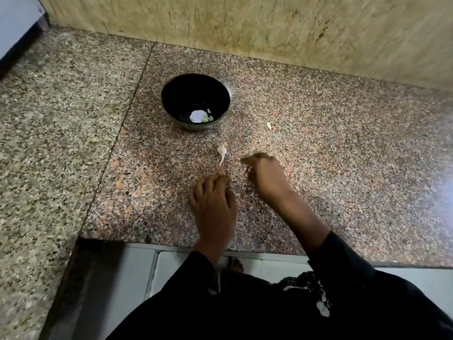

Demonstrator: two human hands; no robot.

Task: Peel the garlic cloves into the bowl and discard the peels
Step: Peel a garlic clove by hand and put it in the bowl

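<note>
A black bowl (195,101) stands on the granite counter (318,155), holding a pale greenish peeled clove and a bright white patch near its bottom. An unpeeled garlic clove (221,152) with a long papery tail lies just in front of the bowl. A small greenish clove piece (269,125) lies to the bowl's right. My left hand (213,204) hovers low over the counter with fingers bent, tips near a tiny pale scrap; what it holds is blurred. My right hand (266,176) is curled, with a small pale garlic peel (247,172) pinched at its fingertips.
A tiled wall (269,28) rises right behind the counter. The counter's front edge (220,249) runs below my wrists, with a pale floor and a foot beneath. A seam (117,143) splits the counter left of the bowl.
</note>
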